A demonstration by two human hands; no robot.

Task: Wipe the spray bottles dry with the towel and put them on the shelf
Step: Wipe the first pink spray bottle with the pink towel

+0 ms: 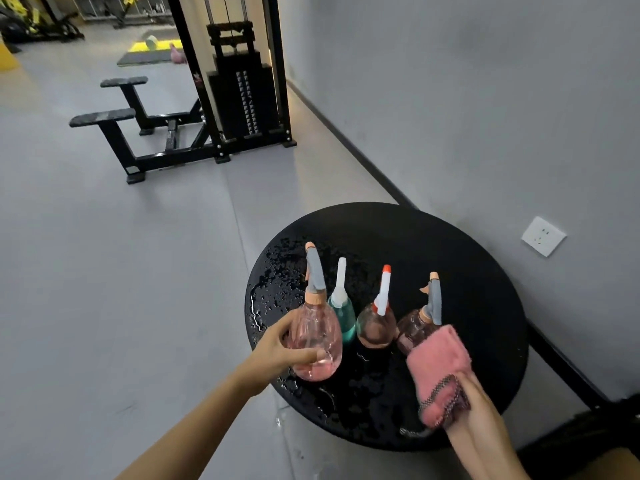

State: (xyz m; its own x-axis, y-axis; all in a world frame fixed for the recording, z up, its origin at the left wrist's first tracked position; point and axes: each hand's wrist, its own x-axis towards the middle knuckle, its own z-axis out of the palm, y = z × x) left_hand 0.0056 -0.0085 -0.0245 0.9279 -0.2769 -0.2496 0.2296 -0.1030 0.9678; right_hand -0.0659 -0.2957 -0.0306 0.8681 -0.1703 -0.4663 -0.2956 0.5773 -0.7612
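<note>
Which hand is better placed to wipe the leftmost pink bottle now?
Probably the right hand: it holds the pink towel, while the left hand grips that pink bottle and can steady it.

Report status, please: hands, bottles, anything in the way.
Left hand grips leftmost pink bottle. Right hand holds pink towel by rightmost bottle. Round table wet; shelf not in view.
</note>
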